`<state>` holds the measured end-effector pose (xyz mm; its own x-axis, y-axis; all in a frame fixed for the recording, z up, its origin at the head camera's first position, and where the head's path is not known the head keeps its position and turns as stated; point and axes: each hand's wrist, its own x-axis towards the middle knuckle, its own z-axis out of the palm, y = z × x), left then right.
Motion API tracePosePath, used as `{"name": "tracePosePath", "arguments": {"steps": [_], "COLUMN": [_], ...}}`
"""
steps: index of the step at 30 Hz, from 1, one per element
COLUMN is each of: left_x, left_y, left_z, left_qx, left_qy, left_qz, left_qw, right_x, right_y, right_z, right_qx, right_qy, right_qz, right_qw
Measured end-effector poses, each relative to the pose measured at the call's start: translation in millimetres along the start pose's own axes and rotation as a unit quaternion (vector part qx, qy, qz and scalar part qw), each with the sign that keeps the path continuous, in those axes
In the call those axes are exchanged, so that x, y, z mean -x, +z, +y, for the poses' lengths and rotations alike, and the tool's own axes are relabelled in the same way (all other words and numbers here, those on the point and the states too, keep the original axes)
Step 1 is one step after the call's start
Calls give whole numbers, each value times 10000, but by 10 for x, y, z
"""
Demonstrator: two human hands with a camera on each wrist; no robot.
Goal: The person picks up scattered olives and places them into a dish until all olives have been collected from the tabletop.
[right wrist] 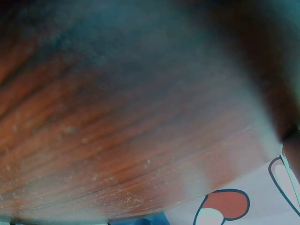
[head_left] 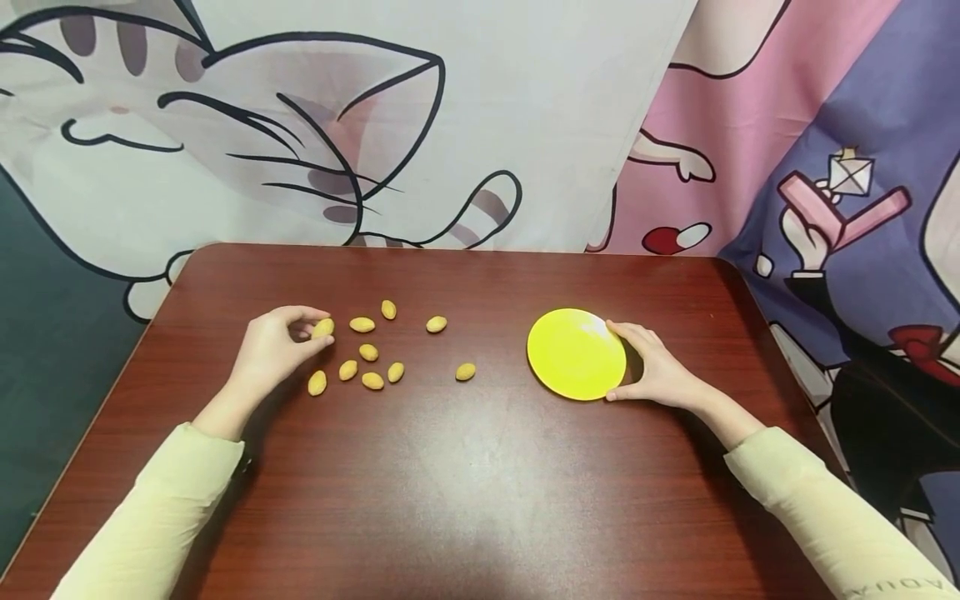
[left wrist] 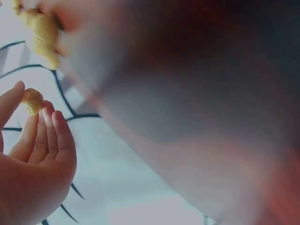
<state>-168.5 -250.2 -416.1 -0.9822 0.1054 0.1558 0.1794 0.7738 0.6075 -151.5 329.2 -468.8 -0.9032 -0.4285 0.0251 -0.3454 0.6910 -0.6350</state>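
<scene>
Near the left side of the table, my left hand (head_left: 273, 350) pinches a small yellow oval piece (head_left: 323, 327) between thumb and fingertips. The left wrist view shows that same piece (left wrist: 32, 101) at the tips of the fingers (left wrist: 64, 133), with a bumpy surface. Several similar yellow oval pieces (head_left: 368, 352) lie scattered just to its right, one of them (head_left: 466, 372) closer to the plate. At the right, my right hand (head_left: 660, 368) holds the round yellow plate (head_left: 576, 354) by its right rim, thumb at the near side and fingers at the far side.
Everything lies on a dark red-brown wooden table (head_left: 450, 483). Behind its far edge hangs a white cloth (head_left: 562, 125) with a cat drawing, beside a pink and purple printed cloth (head_left: 795, 125). The right wrist view shows mostly blurred tabletop (right wrist: 117, 159).
</scene>
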Motion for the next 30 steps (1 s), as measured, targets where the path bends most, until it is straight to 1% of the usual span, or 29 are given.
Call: {"name": "tracePosePath", "arguments": {"steps": [6,13,22,27,30], "left_x": [-94,-189,-304,-347,-369], "left_y": [178,405,741,893,983], "left_z": [275,572,894,1090,1214], "left_qx": [211,449,367,508,543], "left_qy": [176,282,852,1113,1216], "left_qz": [-329,-698,-1002,-1185,-1291], "left_qw": [9991,9962,9906,9854,9826], "right_x": [-2,-18,-15,-25,-23], "right_y": [16,28,17,13,12], "right_z": [47,64,23,27,38], "right_qx": [69,90,100,78,81], "right_qy": [-8,41,95,131,135], "right_qz": [49,-5,-58,-76,-51], "right_qw": [10000,10000,9999,9999,9999]}}
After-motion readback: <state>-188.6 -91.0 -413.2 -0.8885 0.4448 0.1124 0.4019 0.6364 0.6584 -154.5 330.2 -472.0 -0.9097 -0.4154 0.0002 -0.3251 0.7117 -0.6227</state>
